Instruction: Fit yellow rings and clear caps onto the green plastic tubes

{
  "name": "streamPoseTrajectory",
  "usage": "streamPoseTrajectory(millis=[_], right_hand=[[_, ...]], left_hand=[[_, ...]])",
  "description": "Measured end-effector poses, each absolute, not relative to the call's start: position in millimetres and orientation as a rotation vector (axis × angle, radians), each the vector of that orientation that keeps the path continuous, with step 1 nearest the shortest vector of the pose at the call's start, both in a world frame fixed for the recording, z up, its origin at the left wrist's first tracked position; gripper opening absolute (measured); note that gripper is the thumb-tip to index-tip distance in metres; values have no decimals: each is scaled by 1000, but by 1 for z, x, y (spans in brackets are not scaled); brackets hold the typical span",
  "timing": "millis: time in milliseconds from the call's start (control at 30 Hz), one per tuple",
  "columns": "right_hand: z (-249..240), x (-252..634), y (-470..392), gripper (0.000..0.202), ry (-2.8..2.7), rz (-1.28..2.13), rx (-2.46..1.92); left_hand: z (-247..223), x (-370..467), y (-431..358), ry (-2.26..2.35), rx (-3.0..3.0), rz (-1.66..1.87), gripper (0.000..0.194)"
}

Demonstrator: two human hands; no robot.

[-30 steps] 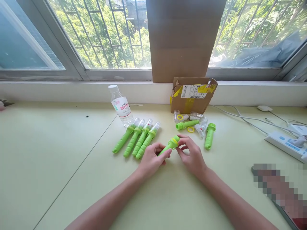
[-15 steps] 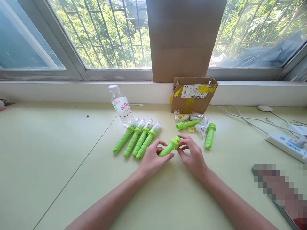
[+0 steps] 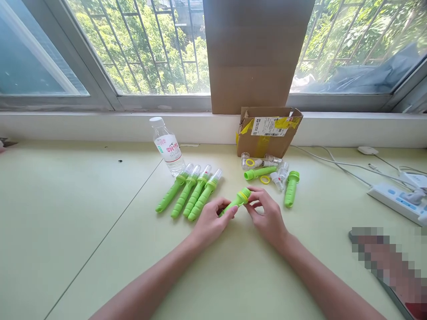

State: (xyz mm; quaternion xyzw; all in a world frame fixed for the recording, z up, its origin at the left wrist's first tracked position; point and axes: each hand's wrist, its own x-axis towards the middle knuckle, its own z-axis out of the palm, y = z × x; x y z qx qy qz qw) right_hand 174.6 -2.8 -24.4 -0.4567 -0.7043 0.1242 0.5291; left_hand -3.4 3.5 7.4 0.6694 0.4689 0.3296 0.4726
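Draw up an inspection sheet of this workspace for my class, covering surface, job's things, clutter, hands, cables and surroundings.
Surface: pale green table with a seam and a small dark speck.
Job's things: four capped green sticks side by side; to their right, two uncapped green handles, yellow rings and loose clear parts.
Clutter: water bottle, cardboard box, partly pixelated flat item.
Hands: left hand holds a third uncapped handle; right hand is at its threaded end, grip unclear.
Cables: white cables near a power strip.
Surroundings: windows, trees outside, cardboard panel.
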Motion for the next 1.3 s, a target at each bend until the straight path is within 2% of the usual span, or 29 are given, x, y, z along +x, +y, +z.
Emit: streamPoseTrajectory(millis=[233,467,867,1067,1300], right_hand=[[-24,173,-4,9,-1691,289,-1076],[-25,174,-4,13,-1696,279,-1093],[-25,175,-4,15,-1707,289,-1080],[-25,175,-4,16,-1715,280,-1089],[-25,174,-3,15,-1712,270,-1094]], left_hand=[[6,-2,2,1190,1529,817,35],[7,-1,0,1166,1572,823,29],[6,-2,2,1195,1499,823,37],[6,-2,1,1154,1532,820,30],[6,-2,2,1130,1568,786,33]])
